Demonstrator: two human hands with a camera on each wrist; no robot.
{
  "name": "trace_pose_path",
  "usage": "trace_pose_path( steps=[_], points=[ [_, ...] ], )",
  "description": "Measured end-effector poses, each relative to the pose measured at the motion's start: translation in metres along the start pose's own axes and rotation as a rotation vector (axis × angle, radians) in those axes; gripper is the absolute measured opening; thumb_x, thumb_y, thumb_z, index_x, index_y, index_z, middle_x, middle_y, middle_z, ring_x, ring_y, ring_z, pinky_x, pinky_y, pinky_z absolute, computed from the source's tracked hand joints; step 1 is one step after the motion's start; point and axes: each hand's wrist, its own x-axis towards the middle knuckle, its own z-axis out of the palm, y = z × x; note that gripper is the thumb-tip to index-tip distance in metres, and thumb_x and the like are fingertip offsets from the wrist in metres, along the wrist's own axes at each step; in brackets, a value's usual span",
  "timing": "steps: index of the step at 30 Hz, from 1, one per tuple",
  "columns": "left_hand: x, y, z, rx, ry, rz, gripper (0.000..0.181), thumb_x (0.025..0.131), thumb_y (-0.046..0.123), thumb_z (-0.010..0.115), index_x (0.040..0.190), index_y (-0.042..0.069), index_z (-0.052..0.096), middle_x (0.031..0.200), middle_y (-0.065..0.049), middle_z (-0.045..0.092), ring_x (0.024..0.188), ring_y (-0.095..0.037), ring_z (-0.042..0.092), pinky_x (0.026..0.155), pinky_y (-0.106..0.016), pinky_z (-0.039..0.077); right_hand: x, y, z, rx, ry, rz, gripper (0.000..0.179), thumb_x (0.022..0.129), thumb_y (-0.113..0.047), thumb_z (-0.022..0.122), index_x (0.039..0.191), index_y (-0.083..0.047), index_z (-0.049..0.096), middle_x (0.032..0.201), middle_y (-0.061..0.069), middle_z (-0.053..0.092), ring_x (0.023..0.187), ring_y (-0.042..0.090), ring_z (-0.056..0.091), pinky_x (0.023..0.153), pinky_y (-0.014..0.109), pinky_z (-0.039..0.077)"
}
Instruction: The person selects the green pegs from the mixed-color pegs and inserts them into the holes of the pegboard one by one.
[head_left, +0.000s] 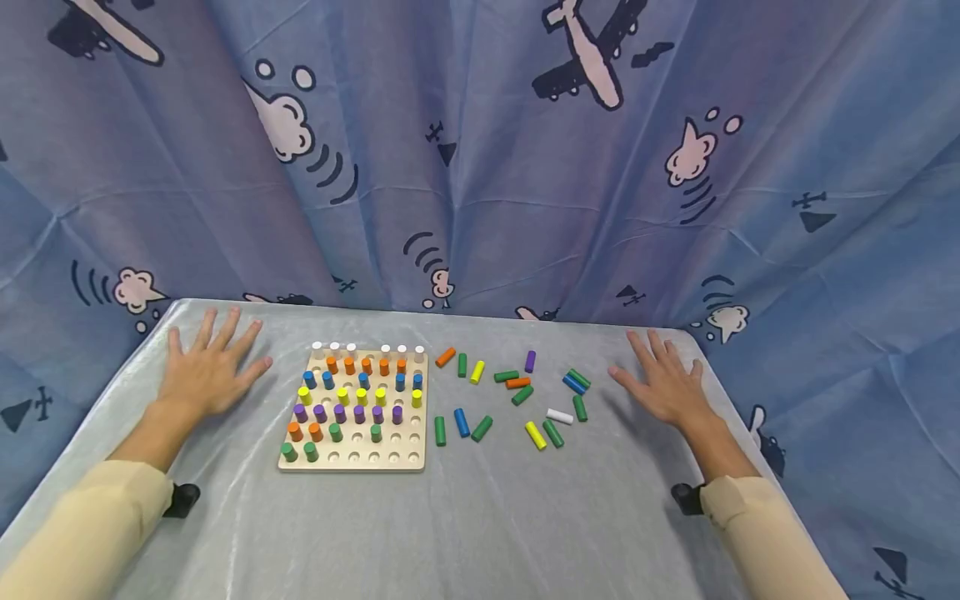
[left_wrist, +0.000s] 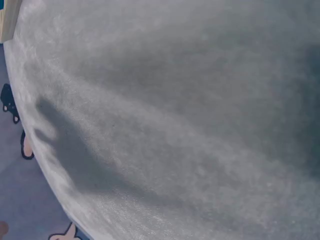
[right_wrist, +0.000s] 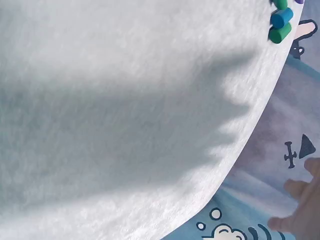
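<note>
My left hand [head_left: 208, 371] is spread with straight fingers to the left of a wooden pegboard [head_left: 352, 465], holding nothing. My right hand [head_left: 666, 385], also with fingers spread and nothing in it, is at the right side of the table. Rows of white, orange, blue, yellow, purple and green pegs stand in the board, and several holes toward its front right show no peg. Loose pegs lie right of the board, among them a white peg [head_left: 559, 416], a purple peg [head_left: 530, 361] and several green ones. In the right wrist view, fingertips [right_wrist: 296, 189] show at the lower right.
A grey cloth covers the table [head_left: 480, 525]. Behind it hangs a blue curtain [head_left: 495, 183] with cartoon planes. Nearest my right hand lie a green peg [head_left: 580, 408] and a blue peg [head_left: 573, 384]. Hand shadows fall on the cloth in both wrist views.
</note>
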Motion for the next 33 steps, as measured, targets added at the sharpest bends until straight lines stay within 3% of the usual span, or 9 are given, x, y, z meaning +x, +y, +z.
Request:
trace_pose_path(
  steps=[7,14,19,24,29,31,33],
  points=[
    [-0.005,0.008,-0.001,-0.024,-0.048,0.131,0.071,0.101,0.055,0.042,0.157,0.012,0.031,0.163,-0.021,0.016,0.147,-0.050,0.012,0.108,-0.078,0.005,0.004,-0.008,0.002,0.226,-0.029,-0.058,0.092,0.095,-0.058,0.056,0.161,-0.011,0.013,0.163,0.024,0.013,0.147,0.049,0.014,0.108,0.076,0.011],
    [-0.009,0.014,0.005,-0.067,-0.097,0.269,0.074,0.099,0.056,0.050,0.156,0.013,0.033,0.162,-0.020,0.021,0.145,-0.050,0.020,0.108,-0.076,0.013,0.007,-0.012,0.008,0.400,-0.005,-0.136,0.090,0.090,-0.029,0.074,0.159,-0.005,0.020,0.154,0.029,0.034,0.139,0.049,0.035,0.107,0.067,0.032],
    [-0.013,0.017,0.006,-0.095,-0.117,0.317,0.073,0.098,0.057,0.050,0.155,0.014,0.036,0.161,-0.018,0.026,0.145,-0.049,0.022,0.109,-0.074,0.015,0.008,-0.010,0.013,0.502,0.016,-0.152,0.085,0.089,-0.021,0.076,0.156,-0.002,0.027,0.144,0.030,0.048,0.131,0.048,0.047,0.103,0.066,0.038],
    [-0.017,0.020,0.010,-0.083,-0.090,0.389,0.064,0.098,0.051,0.054,0.151,0.015,0.046,0.159,-0.016,0.033,0.142,-0.048,0.029,0.107,-0.075,0.019,0.008,-0.007,0.016,0.583,-0.007,-0.130,0.081,0.090,-0.016,0.075,0.154,0.000,0.029,0.138,0.030,0.053,0.127,0.046,0.052,0.101,0.065,0.040],
    [-0.020,0.023,0.013,-0.102,-0.086,0.407,0.060,0.099,0.046,0.055,0.148,0.012,0.049,0.158,-0.015,0.035,0.143,-0.045,0.030,0.108,-0.073,0.019,0.010,-0.006,0.022,0.645,-0.016,-0.109,0.075,0.089,-0.009,0.074,0.151,0.004,0.034,0.133,0.029,0.058,0.122,0.044,0.057,0.100,0.060,0.045],
    [-0.021,0.023,0.013,-0.114,-0.100,0.404,0.060,0.100,0.046,0.054,0.147,0.011,0.049,0.158,-0.014,0.035,0.143,-0.045,0.030,0.108,-0.073,0.020,0.012,-0.006,0.025,0.658,-0.017,-0.106,0.072,0.089,-0.007,0.074,0.149,0.006,0.035,0.131,0.029,0.059,0.121,0.044,0.058,0.098,0.058,0.047],
    [-0.021,0.023,0.014,-0.130,-0.113,0.402,0.060,0.100,0.046,0.053,0.148,0.009,0.049,0.158,-0.015,0.035,0.143,-0.045,0.031,0.108,-0.073,0.020,0.012,-0.007,0.028,0.674,-0.017,-0.101,0.071,0.089,-0.005,0.074,0.148,0.007,0.037,0.129,0.029,0.061,0.120,0.043,0.059,0.095,0.045,0.052]
  ],
)
